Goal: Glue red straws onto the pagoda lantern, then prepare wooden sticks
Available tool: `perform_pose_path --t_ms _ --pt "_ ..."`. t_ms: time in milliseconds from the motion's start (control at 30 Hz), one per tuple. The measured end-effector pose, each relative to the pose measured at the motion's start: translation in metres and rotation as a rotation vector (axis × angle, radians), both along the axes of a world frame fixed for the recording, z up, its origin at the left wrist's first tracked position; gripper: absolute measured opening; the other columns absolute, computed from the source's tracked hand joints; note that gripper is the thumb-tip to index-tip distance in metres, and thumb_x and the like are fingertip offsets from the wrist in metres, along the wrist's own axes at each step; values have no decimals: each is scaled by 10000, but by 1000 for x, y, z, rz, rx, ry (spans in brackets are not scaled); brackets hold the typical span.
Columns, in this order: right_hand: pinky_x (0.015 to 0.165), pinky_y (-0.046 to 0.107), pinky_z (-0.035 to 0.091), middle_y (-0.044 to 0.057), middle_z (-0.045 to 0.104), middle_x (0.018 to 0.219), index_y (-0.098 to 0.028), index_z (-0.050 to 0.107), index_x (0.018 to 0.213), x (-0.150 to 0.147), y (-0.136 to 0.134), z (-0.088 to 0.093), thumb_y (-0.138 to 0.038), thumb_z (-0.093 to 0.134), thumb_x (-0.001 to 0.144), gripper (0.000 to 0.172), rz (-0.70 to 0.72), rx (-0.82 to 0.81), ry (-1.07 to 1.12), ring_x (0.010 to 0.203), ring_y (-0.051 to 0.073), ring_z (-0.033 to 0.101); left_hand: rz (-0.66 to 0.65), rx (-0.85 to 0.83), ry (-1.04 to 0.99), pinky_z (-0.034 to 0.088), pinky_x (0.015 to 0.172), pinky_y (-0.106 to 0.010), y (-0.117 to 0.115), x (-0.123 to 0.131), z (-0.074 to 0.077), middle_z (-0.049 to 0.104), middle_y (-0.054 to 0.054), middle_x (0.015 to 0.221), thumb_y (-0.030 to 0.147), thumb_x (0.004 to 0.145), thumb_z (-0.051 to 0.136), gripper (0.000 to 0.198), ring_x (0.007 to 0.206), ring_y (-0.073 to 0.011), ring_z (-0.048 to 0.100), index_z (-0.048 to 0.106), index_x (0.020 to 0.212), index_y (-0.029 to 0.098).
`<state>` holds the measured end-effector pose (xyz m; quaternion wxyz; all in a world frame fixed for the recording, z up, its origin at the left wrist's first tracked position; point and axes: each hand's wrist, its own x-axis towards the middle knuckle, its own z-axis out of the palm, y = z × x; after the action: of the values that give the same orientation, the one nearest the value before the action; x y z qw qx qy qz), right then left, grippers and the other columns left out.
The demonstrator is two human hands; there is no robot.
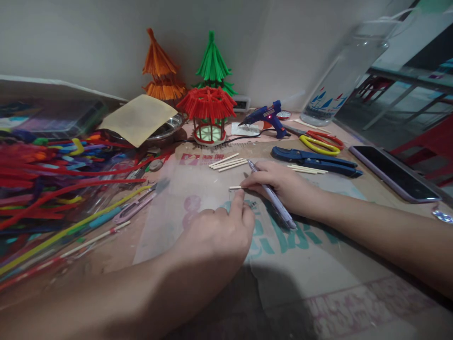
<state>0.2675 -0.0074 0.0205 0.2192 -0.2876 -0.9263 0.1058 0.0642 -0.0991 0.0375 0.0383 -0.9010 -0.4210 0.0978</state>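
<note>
A short pale wooden stick (234, 188) lies on the covered work surface. At its right end the fingertips of my two hands meet. My left hand (221, 229) has its index finger stretched onto the stick and the other fingers curled under; its thumb is hidden. My right hand (279, 182) is closed on a light purple pen (272, 196), which slants back toward me, while its fingertips touch the stick too. Just beyond lie several longer wooden sticks (228, 163). More sticks (307, 169) rest right of my right hand.
Blue cutters (314, 160), scissors (322, 142), a glue gun (265, 118) and a phone (394, 172) lie at the right. Behind stand a red pavilion model (208, 106), green (212, 61) and orange (159, 61) ones, and a bottle (339, 75). Pipe cleaners (42, 189) crowd the left.
</note>
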Motion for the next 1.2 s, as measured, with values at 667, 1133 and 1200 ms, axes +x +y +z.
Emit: perform_pose_path --t_ms 667,1133,1200 --pt "683 303 394 61 616 860 -206 769 988 0 2 3 -302 542 1019 248 1 7 -30 807 198 555 47 -90 30 604 563 -381 3 5 5 381 -285 1603 70 908 441 478 791 -295 773 555 1366 148" --pt "690 302 394 57 609 855 -205 770 995 0 2 2 -291 548 1019 239 4 6 -36 813 201 554 69 -76 -8 581 550 -332 3 4 7 443 -243 1586 62 861 491 501 765 -269 766 590 1338 178" --pt "693 305 394 59 608 858 -208 771 994 -1 2 2 -293 546 1018 241 2 -3 -35 813 204 553 70 -75 -2 585 558 -328 3 5 7 434 -245 1590 78 886 492 474 769 -263 769 589 1340 176"
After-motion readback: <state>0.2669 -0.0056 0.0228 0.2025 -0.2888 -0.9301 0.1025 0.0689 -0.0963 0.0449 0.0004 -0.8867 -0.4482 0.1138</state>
